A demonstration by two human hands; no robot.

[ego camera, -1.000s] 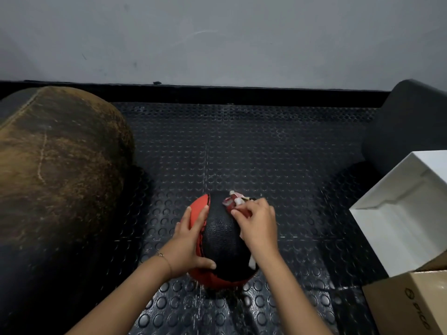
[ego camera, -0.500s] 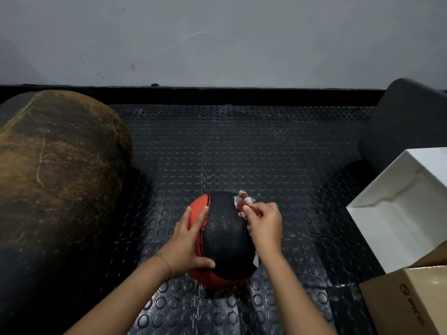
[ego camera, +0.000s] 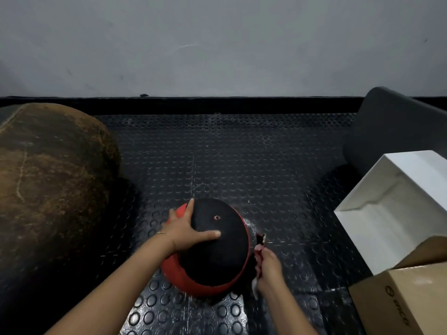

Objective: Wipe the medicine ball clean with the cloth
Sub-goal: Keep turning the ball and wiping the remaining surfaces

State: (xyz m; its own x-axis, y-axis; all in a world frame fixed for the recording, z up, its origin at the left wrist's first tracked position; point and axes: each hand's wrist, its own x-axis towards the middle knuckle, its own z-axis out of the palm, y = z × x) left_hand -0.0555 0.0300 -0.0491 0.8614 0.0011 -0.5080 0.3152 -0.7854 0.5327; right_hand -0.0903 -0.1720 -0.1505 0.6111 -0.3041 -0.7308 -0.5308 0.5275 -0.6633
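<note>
Pinching cloth [ego camera: 260, 241] beside ball [ego camera: 217, 252], right fingers [ego camera: 264, 256].

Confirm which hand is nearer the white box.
Right. The right hand, gripping the cloth, sits between ball and white box; left hand rests atop the ball, farther off.

A worn brown leather bag [ego camera: 48, 184] lies left on the studded black floor mat [ego camera: 242, 160]; a white box [ego camera: 396, 209] and cardboard box [ego camera: 406, 301] sit right.

Black-and-red medicine ball [ego camera: 212, 252] sits on the studded floor; bunched red-white cloth [ego camera: 258, 250] against its right side.
</note>
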